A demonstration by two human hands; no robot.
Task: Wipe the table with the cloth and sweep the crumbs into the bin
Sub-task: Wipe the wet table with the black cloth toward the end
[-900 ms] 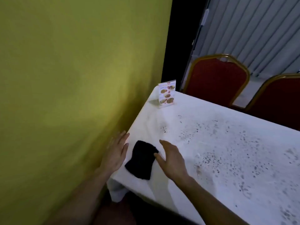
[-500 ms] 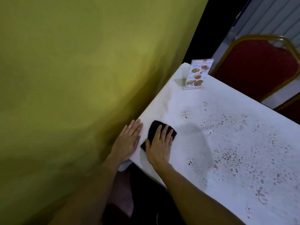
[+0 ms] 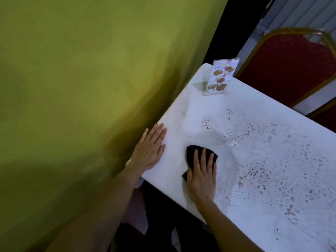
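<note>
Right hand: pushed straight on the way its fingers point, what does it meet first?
Right hand, flat on the black cloth, would probably first meet the crumbs; the menu stand stands beyond.

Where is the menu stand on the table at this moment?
In the head view the menu stand is upright at the table's far corner beside the green wall, in front of a red chair, beyond the crumbs.
</note>
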